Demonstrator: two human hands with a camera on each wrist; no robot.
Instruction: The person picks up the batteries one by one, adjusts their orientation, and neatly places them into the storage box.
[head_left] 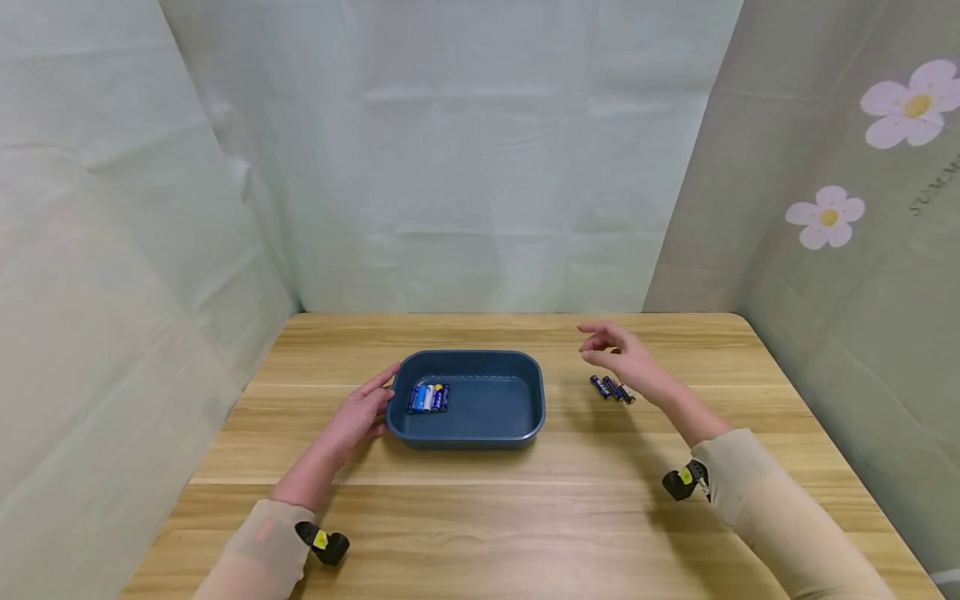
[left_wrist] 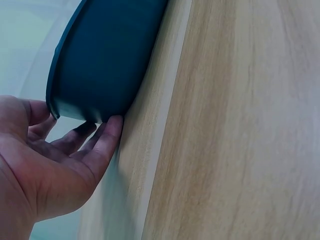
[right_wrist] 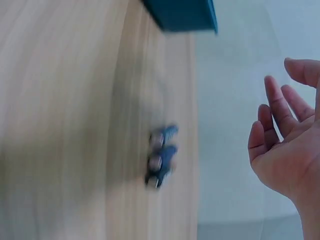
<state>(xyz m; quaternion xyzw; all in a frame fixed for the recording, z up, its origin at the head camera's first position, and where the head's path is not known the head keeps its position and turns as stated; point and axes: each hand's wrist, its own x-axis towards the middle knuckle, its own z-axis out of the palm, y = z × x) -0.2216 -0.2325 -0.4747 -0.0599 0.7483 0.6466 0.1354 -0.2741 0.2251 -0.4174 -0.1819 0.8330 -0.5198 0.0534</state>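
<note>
Against the left end of the dark blue basin rests my left hand. In the left wrist view its fingertips touch the basin's outer wall, low down and near the rim. Inside the basin, a row of several batteries lies side by side at the left. My right hand hovers above the table to the right of the basin, holding nothing, its fingers loosely bent and spread. Just below it in the head view, three batteries lie close together on the wood; they look blurred in the right wrist view.
The wood-grain table reaches back to a pale hanging cloth. Similar cloth walls stand at left and right, the right one with printed flowers. Each sleeve carries a small black wrist camera.
</note>
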